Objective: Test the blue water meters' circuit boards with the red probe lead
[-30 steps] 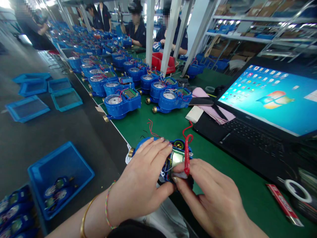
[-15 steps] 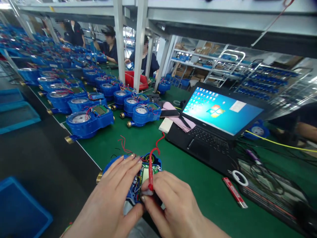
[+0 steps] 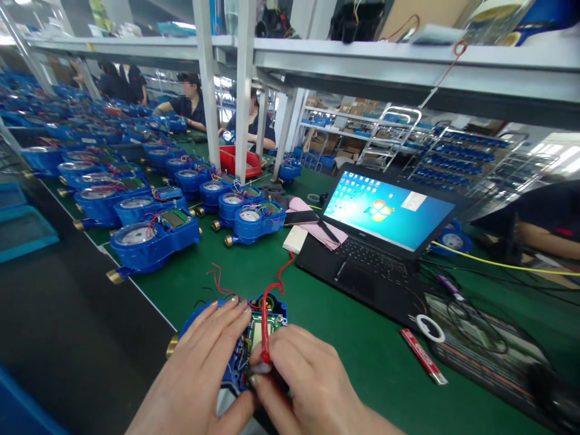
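A blue water meter (image 3: 233, 369) with its electronics housing uncovered lies on the green bench in front of me. A green circuit board (image 3: 274, 321) with a pale display and thin coloured wires shows inside. My left hand (image 3: 199, 362) lies across the meter's round part, fingers together over the top and thumb at the near side, holding it. My right hand (image 3: 306, 374) is closed in a pinch over the board, on a small greyish plug (image 3: 260, 367) at the end of a red cable (image 3: 265, 320). Its contact with the board is hidden by my fingers.
The red cable runs to a small white box (image 3: 295, 239) beside an open laptop (image 3: 362, 266). Several finished-looking blue meters (image 3: 154, 241) stand in rows at left. A red-and-white box cutter (image 3: 423, 356) and white ring (image 3: 430, 328) lie right. Co-workers sit beyond the metal posts (image 3: 243, 96).
My view has tilted up and turned slightly right, so more of the overhead shelf shows. Both hands keep the same hold on the meter and plug.
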Motion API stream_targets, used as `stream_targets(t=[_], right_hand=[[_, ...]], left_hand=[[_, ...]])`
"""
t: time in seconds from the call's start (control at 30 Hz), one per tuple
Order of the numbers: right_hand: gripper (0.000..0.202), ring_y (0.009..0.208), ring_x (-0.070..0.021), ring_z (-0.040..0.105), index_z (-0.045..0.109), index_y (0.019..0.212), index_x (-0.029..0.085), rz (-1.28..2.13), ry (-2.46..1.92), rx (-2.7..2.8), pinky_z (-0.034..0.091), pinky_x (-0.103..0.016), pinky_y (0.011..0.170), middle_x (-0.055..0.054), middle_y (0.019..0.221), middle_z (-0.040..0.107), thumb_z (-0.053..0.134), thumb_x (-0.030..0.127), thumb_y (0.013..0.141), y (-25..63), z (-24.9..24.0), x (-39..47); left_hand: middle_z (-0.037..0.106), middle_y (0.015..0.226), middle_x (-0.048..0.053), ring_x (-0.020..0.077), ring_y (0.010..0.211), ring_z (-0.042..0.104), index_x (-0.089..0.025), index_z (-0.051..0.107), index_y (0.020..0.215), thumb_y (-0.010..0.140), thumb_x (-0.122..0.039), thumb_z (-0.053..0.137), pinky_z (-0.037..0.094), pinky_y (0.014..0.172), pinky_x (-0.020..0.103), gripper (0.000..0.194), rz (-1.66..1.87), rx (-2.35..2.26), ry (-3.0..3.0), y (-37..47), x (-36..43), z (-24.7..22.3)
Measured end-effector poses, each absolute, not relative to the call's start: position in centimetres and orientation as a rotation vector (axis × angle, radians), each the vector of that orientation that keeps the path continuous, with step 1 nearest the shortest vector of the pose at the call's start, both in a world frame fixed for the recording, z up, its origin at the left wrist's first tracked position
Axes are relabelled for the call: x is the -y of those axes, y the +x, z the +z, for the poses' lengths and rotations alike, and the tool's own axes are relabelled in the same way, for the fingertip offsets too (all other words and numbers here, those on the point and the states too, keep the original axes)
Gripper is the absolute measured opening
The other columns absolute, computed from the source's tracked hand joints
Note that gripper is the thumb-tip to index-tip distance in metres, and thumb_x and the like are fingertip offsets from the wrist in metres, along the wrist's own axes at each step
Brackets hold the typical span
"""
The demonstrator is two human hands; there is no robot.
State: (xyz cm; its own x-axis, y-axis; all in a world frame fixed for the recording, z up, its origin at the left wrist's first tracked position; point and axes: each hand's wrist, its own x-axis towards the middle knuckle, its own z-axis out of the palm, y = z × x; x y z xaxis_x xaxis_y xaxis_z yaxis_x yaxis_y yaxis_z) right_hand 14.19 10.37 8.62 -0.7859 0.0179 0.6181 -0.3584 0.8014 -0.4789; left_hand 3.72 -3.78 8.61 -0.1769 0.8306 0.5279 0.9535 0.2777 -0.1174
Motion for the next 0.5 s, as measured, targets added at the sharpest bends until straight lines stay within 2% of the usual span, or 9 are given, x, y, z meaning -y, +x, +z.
stream_targets(t=[0.13, 0.3, 0.5], right_hand=[[0.010, 0.065, -0.0168, 0.055, 0.054, 0.081, 0.017, 0.779, 0.249, 2.370, 0.048, -0.027, 0.059, -0.005, 0.073, 0.061, 0.045, 0.013, 0.084, 14.1, 8.5, -10.4], [0.011, 0.065, -0.0170, 0.056, 0.054, 0.082, 0.017, 0.750, 0.237, 2.370, 0.048, -0.027, 0.059, -0.005, 0.073, 0.061, 0.044, 0.012, 0.083, 13.9, 8.5, -10.4], [0.012, 0.065, -0.0176, 0.055, 0.054, 0.079, 0.016, 0.727, 0.211, 2.376, 0.049, -0.028, 0.059, -0.006, 0.073, 0.061, 0.043, 0.013, 0.080, 13.9, 8.5, -10.2]], left_hand=[[0.062, 0.121, 0.014, 0.0259, 0.109, 0.061, -0.010, 0.043, 0.126, 0.073, -0.035, 0.055, 0.056, 0.087, 0.039, 0.060, -0.364, 2.039, -1.596, 3.6, 3.7, 8.5], [0.059, 0.126, 0.010, 0.0242, 0.113, 0.058, -0.016, 0.042, 0.130, 0.074, -0.038, 0.057, 0.050, 0.097, 0.035, 0.062, -0.504, 2.065, -1.610, 3.3, 4.1, 7.3], [0.052, 0.135, 0.009, 0.0282, 0.118, 0.054, -0.019, 0.035, 0.138, 0.076, -0.041, 0.057, 0.048, 0.099, 0.041, 0.070, -0.545, 2.098, -1.636, 2.4, 4.7, 5.6]])
